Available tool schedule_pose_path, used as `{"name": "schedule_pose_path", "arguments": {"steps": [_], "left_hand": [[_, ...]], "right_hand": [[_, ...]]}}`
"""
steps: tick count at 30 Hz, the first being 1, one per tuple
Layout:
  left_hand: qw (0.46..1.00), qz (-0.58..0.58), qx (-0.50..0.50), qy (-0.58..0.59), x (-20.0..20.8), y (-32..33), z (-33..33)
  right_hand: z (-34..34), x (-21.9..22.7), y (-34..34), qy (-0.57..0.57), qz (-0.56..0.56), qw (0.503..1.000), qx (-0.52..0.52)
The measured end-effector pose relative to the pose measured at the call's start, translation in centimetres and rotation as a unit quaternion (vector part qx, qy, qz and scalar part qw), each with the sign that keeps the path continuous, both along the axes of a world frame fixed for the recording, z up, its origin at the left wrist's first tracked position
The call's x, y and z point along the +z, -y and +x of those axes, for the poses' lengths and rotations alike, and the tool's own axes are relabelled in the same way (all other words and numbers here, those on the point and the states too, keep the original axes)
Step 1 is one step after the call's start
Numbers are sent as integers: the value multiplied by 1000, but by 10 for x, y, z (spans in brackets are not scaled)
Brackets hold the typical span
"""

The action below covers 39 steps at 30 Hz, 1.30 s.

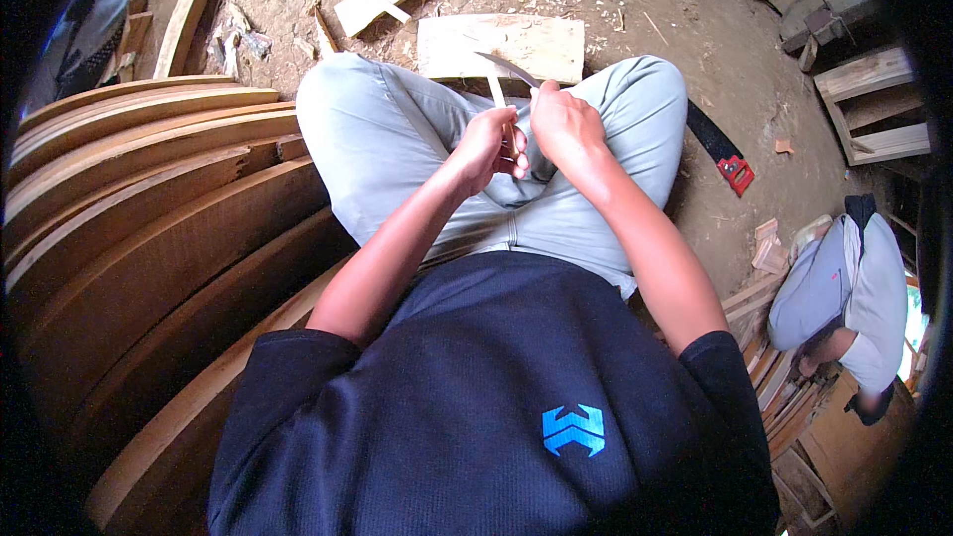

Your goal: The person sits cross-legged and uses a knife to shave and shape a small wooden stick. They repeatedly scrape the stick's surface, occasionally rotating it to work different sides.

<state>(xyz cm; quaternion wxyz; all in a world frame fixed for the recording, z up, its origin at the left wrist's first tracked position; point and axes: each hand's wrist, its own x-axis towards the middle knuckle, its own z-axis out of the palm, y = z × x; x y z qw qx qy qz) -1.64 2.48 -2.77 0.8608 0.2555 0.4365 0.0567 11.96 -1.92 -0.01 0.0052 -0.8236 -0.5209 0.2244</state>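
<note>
Wood strip in hand between bent knees, pointing toward a pale board on the far side.
From here, the left hand grasps the strip's near part, seemingly to steady it; the right hand clenches a knife, angled far-left, probably to keep its edge off the left hand.

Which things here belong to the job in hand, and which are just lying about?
In use:
knife in the right hand
thin wood strip in the left hand
flat board ahead, perhaps

Apparently lying about:
red-handled saw
boards at left
wooden frame at right
</note>
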Motion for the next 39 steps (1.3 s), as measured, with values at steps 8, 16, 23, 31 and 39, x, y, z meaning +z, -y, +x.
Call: {"name": "schedule_pose_path", "arguments": {"steps": [8,16,23,31,39], "left_hand": [[971,137,126,149,50,29,13],[932,258,123,222,86,43,22],[945,262,83,179,104,47,25],[960,211,56,177,99,34,25],[996,82,34,21,37,12,-2]], "right_hand": [[3,75,0,-70,2,997,-38],[8,99,2,57,90,993,-49],[7,107,5,133,135,981,-36],[14,90,4,115,128,984,-41],[37,54,20,-16,62,993,-97]]}}
